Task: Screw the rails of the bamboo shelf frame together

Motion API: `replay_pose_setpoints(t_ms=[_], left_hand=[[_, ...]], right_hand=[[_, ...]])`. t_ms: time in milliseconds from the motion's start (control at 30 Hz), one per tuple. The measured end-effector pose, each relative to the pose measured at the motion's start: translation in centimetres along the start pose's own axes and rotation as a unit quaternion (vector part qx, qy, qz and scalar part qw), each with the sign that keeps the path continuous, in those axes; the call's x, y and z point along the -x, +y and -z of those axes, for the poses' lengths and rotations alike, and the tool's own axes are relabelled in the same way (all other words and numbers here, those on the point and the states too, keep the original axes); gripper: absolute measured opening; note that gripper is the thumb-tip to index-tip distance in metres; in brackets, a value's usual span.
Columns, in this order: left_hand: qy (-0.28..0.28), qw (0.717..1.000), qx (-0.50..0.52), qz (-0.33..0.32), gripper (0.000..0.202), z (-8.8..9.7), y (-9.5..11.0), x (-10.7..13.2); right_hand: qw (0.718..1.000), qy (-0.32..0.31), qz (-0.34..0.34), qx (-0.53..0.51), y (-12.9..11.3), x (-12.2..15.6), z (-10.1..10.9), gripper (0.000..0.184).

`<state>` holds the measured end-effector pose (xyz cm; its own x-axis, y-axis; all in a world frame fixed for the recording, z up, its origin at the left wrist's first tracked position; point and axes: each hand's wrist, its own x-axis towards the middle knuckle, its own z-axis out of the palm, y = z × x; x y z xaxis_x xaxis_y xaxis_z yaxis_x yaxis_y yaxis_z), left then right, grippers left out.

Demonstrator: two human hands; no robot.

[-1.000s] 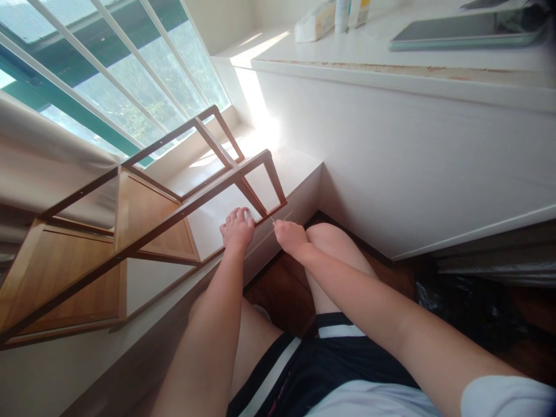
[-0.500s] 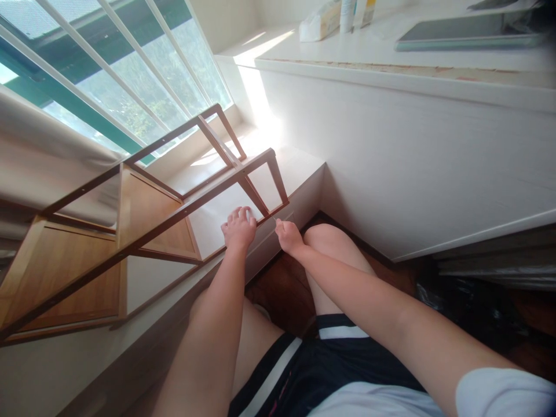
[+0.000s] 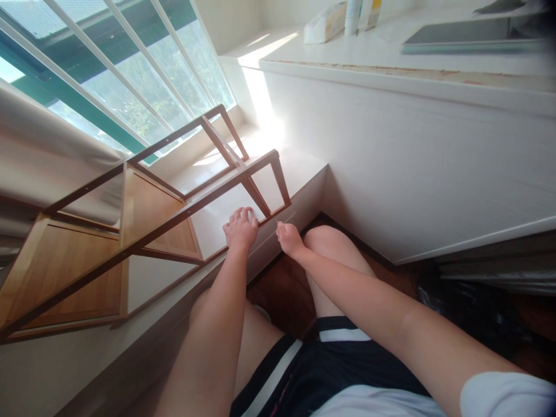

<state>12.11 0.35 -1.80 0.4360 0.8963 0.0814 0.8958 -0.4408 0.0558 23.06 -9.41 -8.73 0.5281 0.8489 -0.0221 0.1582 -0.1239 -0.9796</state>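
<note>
A brown wooden shelf frame point(image 3: 174, 217) with slatted side rails and wood panels lies on its side on the white window ledge. My left hand point(image 3: 241, 230) is closed over its lower front rail, fingers curled on the far side. Just right of it, my right hand point(image 3: 289, 238) pinches a thin metal tool point(image 3: 275, 219), shaped like a hex key. The tool's tip meets the rail near the corner where a cross-piece joins. Most of the tool is hidden in my fingers.
A white desk point(image 3: 391, 110) rises on the right, bearing a tablet-like flat device point(image 3: 469, 36), a tissue pack point(image 3: 325, 24) and small bottles. A barred window point(image 3: 143, 63) and a curtain point(image 3: 52, 139) are at left. A black plastic bag point(image 3: 469, 301) lies on the floor.
Both hands keep their places at the frame's lower rail, the right still pinching the tool. The whole view has shifted very slightly.
</note>
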Motion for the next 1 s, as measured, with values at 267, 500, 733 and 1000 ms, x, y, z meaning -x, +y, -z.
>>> replay_pose_setpoints(t_ms=[267,500,733,1000], left_hand=[[-0.008,1.000,0.002,0.006,0.040,0.3,0.1,0.2],[-0.002,1.000,0.015,0.007,0.038,0.4,0.0,0.1],[-0.003,1.000,0.023,0.011,0.037,0.8,0.1,0.1],[-0.027,0.999,0.027,0.034,0.037,1.9,0.6,-0.5]], right_hand=[[0.990,0.010,0.008,0.140,-0.8,0.4,0.8,0.051],[0.980,0.004,-0.012,0.200,-1.2,0.4,1.0,0.052],[0.979,0.019,-0.008,0.205,-1.6,1.0,0.7,0.046],[0.995,-0.030,0.007,0.095,-1.4,3.7,1.1,0.047]])
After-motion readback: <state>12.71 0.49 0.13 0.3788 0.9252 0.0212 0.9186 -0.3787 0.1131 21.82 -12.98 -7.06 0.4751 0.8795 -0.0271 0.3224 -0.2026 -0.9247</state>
